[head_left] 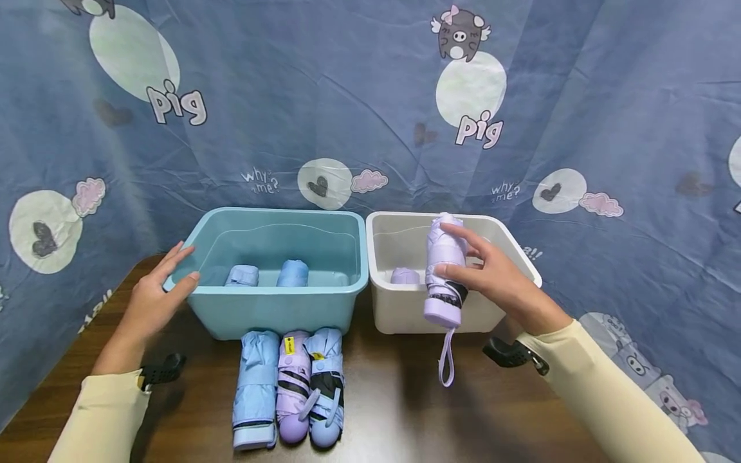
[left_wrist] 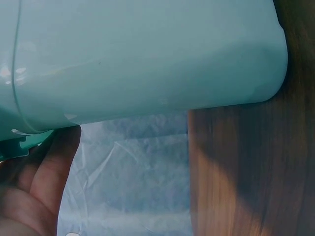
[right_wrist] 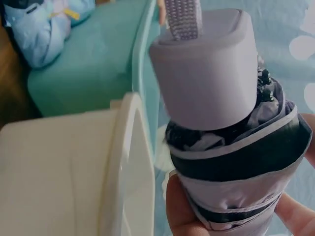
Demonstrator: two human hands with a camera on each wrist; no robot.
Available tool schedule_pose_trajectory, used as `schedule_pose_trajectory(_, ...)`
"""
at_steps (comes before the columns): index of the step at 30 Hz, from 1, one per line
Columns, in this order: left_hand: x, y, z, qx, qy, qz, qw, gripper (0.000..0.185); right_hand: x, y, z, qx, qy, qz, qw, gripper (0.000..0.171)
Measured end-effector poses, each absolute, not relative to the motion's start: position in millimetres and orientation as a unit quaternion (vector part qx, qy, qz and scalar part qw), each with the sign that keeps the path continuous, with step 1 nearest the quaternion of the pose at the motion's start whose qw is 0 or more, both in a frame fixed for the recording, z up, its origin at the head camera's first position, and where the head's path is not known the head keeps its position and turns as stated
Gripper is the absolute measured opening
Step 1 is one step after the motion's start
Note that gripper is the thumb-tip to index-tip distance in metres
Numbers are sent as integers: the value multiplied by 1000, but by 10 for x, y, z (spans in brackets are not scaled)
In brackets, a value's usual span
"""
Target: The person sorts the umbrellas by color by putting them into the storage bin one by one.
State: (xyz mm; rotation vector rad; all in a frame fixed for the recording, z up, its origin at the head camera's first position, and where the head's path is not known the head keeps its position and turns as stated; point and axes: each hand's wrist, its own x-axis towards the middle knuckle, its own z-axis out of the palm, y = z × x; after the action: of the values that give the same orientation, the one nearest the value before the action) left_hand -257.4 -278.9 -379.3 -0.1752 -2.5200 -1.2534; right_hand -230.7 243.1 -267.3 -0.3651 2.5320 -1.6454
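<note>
Right fingers (head_left: 473,238) hold a lilac umbrella (head_left: 444,246) by its body, handle (head_left: 442,314) free; spread left fingers (head_left: 177,258) perhaps steady the blue bin (head_left: 272,313).

The front wall of the teal bin (head_left: 272,315) partly hides 2 blue umbrellas (head_left: 292,274); that of the white bin (head_left: 402,312), 1 lilac umbrella (head_left: 405,276). The right wrist view's bottom edge cuts off the held umbrella (right_wrist: 221,164).

Blue cloth (head_left: 370,109): "pig" twice, "why me?" twice. Yellow tag (head_left: 289,346) on lying purple umbrella (head_left: 294,370): illegible.
</note>
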Motion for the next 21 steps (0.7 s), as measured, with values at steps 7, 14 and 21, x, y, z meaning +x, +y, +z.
schedule_pose_trajectory(7, -2596, -2808, -3820, -58, -885, -437, 146, 61, -2557, 2472, -2684, -90, 830, -548, 57, 74)
schedule_pose_trajectory(14, -2611, -2839, -3767, -56, -880, -444, 156, 59, -2827, 2475, -2684, -79, 807, -582, 61, 76)
schedule_pose_trajectory(21, -2594, -2815, -3790, -55, -880, -446, 155, 59, -3036, 2533, -2765, -68, 804, -587, 60, 76)
